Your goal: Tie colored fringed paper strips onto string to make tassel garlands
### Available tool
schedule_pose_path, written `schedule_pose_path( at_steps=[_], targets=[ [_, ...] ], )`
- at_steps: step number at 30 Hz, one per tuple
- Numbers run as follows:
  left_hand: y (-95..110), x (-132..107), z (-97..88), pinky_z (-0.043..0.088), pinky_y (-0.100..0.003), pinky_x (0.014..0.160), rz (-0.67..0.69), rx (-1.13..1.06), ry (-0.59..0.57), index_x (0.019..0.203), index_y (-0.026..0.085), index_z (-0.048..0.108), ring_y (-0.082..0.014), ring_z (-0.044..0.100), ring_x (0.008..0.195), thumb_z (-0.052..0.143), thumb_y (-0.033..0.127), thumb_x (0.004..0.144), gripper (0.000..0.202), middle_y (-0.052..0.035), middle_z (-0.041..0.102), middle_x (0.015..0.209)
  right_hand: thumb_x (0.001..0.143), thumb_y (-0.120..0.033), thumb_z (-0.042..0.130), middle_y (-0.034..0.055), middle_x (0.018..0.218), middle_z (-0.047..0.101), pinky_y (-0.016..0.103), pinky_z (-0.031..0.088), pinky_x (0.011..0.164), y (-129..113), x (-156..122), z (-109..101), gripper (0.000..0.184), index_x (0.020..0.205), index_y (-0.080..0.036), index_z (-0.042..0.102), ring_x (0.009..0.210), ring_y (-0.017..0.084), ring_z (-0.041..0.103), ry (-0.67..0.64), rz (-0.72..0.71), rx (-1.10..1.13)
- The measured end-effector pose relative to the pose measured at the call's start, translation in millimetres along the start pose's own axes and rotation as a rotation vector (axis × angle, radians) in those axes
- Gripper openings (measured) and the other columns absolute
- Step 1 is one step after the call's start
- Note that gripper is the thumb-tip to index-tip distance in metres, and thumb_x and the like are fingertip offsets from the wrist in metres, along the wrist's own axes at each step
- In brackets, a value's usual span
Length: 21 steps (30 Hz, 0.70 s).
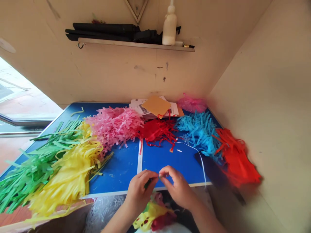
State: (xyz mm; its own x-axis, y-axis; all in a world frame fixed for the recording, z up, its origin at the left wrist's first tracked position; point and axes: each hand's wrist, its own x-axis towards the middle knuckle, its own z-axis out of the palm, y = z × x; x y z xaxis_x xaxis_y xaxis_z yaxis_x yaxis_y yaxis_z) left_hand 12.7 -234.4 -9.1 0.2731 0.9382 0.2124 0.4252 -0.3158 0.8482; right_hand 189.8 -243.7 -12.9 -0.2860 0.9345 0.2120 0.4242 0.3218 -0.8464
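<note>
Left hand (141,191) and right hand (178,189) lie closest to the camera, just above the near end of a white seam (139,158) across a blue tabletop (116,171). Left hand's curled fingers grip a narrow green paper strip (148,183), and the right hand's thumb and fingertips pinch together at what looks like its far end (the fingers hide most of it). Left of the seam lie a green paper fringe (31,168), a yellow paper fringe (68,174) and a pink paper fringe (114,126). Right of the seam, a white thread (194,152) curves beside a blue paper fringe (199,132) and an orange-red paper fringe (238,158). Straight beyond the seam's far end sit a red paper fringe (157,131), then a stack of printed sheets (145,108) under a tan card (156,105), with a pink bundle (191,103) further right. Below the seam's near end, past the table edge, a multicoloured paper bundle (153,216) lies beside a clear plastic bag (104,213).
</note>
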Motion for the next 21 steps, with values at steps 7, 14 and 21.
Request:
schedule_pose_path(
  at_steps=[7,14,21],
  targets=[
    [-2.3,-5.2,1.5,0.054,-0.027,0.07,-0.062,0.01,-0.004,0.098,0.022,0.065,-0.0178,0.068,0.077,0.062,0.028,0.083,0.016,-0.0055,0.072,0.087,0.09,-0.016,0.052,0.0026,0.093,0.067,0.028,0.051,0.08,1.3,-0.8,-6.5,0.014,0.102,-0.023,0.056,0.086,0.017,0.065,0.015,0.112,0.049],
    [-2.8,-6.4,0.4,0.052,-0.025,0.066,-0.07,-0.007,-0.006,0.09,0.021,0.065,-0.0154,0.066,0.072,0.058,0.025,0.084,0.01,-0.0033,0.071,0.082,0.086,-0.01,0.05,0.0031,0.095,0.065,0.031,0.049,0.083,-6.4,-1.6,-7.8,0.02,0.099,-0.024,0.056,0.089,0.018,0.062,-0.035,0.023,-0.019],
    [0.8,-8.2,3.1,0.052,-0.025,0.065,-0.005,0.058,0.017,0.088,0.021,0.064,-0.0155,0.066,0.071,0.057,0.022,0.083,0.009,-0.0037,0.071,0.081,0.082,-0.01,0.058,0.0011,0.092,0.069,0.03,0.05,0.082,-6.2,0.0,-12.5,0.021,0.098,-0.024,0.061,0.087,0.017,0.064,-0.068,0.129,0.058]
  ],
)
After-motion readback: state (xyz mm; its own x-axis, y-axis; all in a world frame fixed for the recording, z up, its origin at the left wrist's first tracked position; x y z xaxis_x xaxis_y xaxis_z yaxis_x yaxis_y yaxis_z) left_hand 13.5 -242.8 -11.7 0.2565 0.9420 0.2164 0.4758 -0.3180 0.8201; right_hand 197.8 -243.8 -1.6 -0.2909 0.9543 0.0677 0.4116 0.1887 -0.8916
